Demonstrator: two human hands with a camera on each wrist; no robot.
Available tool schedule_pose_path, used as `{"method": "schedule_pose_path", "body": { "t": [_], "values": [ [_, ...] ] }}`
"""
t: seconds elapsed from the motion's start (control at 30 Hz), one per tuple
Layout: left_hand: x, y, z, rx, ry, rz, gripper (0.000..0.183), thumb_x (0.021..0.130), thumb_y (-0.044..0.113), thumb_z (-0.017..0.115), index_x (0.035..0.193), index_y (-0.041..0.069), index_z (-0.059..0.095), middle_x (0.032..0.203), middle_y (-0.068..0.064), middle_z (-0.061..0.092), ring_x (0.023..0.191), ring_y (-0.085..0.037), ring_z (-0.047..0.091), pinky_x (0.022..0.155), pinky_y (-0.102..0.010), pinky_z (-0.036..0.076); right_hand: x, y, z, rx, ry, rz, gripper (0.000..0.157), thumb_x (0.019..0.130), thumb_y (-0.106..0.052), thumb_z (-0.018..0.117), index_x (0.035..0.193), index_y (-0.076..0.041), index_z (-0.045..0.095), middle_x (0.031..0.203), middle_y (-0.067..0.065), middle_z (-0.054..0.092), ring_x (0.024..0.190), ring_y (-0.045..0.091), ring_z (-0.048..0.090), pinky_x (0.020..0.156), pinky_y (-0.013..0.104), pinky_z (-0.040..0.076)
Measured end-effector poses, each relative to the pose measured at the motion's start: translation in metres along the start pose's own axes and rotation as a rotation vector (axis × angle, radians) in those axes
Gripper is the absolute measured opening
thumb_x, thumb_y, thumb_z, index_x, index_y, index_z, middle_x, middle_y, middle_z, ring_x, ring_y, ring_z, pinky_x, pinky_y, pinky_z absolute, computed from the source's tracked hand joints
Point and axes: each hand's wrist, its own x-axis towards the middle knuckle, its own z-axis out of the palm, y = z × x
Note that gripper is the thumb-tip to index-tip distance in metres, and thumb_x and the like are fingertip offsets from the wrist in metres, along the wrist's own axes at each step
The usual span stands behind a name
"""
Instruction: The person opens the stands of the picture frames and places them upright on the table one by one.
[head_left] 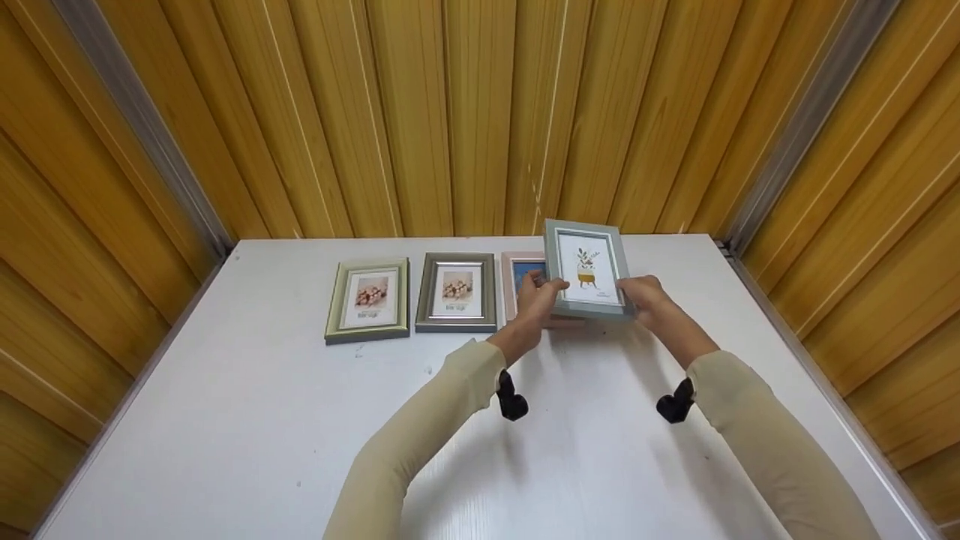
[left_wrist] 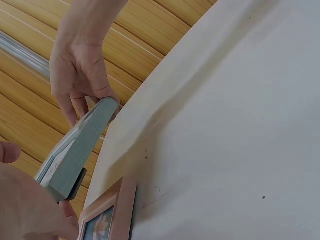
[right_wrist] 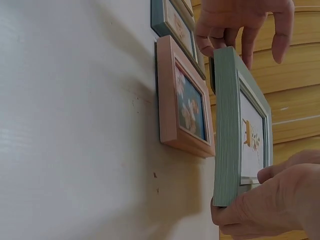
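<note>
Both hands hold a grey-green picture frame (head_left: 589,304) tilted above the white table, its front with a potted-plant print facing up. My right hand (head_left: 646,296) grips its lower right edge, thumb on the front and fingers behind, as the right wrist view shows. At the left edge is my left hand (head_left: 534,304), fingers reaching behind the frame and thumb on the front side. In the right wrist view the left thumb (right_wrist: 283,37) stands off from the surface. A pink picture frame (right_wrist: 170,100) with a blue floral picture lies on the table, partly covered in the head view.
Left of the pink frame lie a dark grey-brown frame (head_left: 456,328) and a light green-gold frame (head_left: 337,300), roughly in a row. The white table (head_left: 262,420) meets slatted wood-look walls (head_left: 480,112) at the back and sides.
</note>
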Motion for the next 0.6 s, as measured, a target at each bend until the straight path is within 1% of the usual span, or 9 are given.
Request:
{"method": "schedule_pose_path", "body": {
  "t": [0.1,0.17,0.23,0.33,0.47,0.53,0.6],
  "values": [
    [0.002,0.002,-0.009,-0.005,0.028,-0.008,0.066,0.088,0.02,0.067,0.148,0.002,0.047,0.144,-0.013,0.057,0.133,-0.027,0.054,0.113,-0.039,0.045,-0.001,-0.002,0.009,0.034,-0.023,0.009,0.054,0.107,-0.009,0.033,0.158,0.009,0.022,0.167,0.02,0.023,0.152,0.028,0.031,0.124,0.032,0.033],
    [0.002,0.004,-0.015,-0.009,0.041,-0.013,0.063,0.089,0.021,0.065,0.148,0.003,0.05,0.145,-0.013,0.058,0.133,-0.027,0.055,0.11,-0.04,0.048,-0.001,-0.003,0.015,0.055,-0.038,0.023,0.053,0.108,-0.011,0.033,0.158,0.007,0.025,0.166,0.018,0.028,0.148,0.025,0.037,0.122,0.03,0.036],
    [0.001,0.006,-0.021,0.005,0.054,-0.006,0.058,0.09,0.021,0.064,0.144,0.005,0.054,0.144,-0.012,0.059,0.13,-0.027,0.057,0.105,-0.039,0.052,-0.002,-0.003,0.021,0.069,-0.052,0.04,0.053,0.109,-0.013,0.034,0.158,0.005,0.025,0.164,0.016,0.031,0.143,0.023,0.043,0.118,0.029,0.039],
    [0.0,0.006,-0.03,0.001,0.059,0.017,0.049,0.091,0.017,0.062,0.138,0.004,0.06,0.137,-0.013,0.064,0.121,-0.024,0.061,0.097,-0.035,0.054,-0.004,-0.002,0.025,0.071,-0.087,0.062,0.056,0.109,-0.015,0.035,0.16,0.003,0.021,0.163,0.015,0.031,0.136,0.02,0.045,0.118,0.031,0.04],
    [-0.003,0.003,-0.04,-0.043,0.036,0.06,0.042,0.09,0.011,0.061,0.13,0.002,0.062,0.123,-0.012,0.066,0.107,-0.02,0.063,0.092,-0.032,0.054,-0.007,0.0,0.025,0.08,-0.152,0.069,0.06,0.109,-0.014,0.037,0.161,0.004,0.015,0.163,0.017,0.029,0.137,0.021,0.043,0.12,0.035,0.038],
    [-0.005,0.003,-0.044,-0.067,0.026,0.088,0.04,0.088,0.011,0.061,0.128,0.001,0.062,0.115,-0.009,0.064,0.1,-0.017,0.061,0.09,-0.03,0.054,-0.008,0.0,0.026,0.091,-0.184,0.064,0.061,0.108,-0.014,0.038,0.161,0.005,0.014,0.162,0.017,0.031,0.136,0.02,0.044,0.116,0.033,0.042],
    [-0.006,0.005,-0.046,-0.086,0.021,0.117,0.04,0.088,0.011,0.062,0.127,0.001,0.06,0.11,-0.006,0.061,0.096,-0.015,0.058,0.086,-0.027,0.053,-0.008,0.0,0.029,0.102,-0.209,0.059,0.06,0.108,-0.014,0.038,0.16,0.005,0.016,0.158,0.016,0.034,0.133,0.02,0.046,0.107,0.03,0.048]
  ]
}}
